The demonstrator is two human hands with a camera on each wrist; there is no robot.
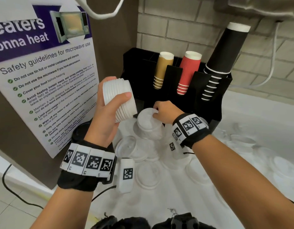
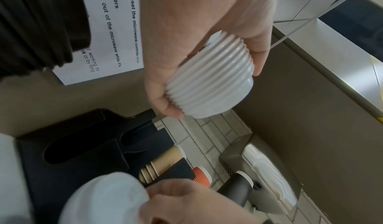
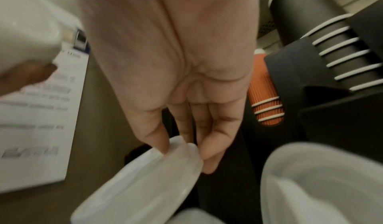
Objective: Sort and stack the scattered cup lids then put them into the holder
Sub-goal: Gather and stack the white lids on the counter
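Left hand wraps the lid stack, axis tilted toward 11 o'clock. Right hand pinches a loose lid at the stack's 5 o'clock, just below it.

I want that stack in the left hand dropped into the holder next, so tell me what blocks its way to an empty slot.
Nothing visible does. The left hand holds the stack of white lids in the air beside the black holder, whose near slot looks empty in the left wrist view. The right hand pinches another lid lower down.
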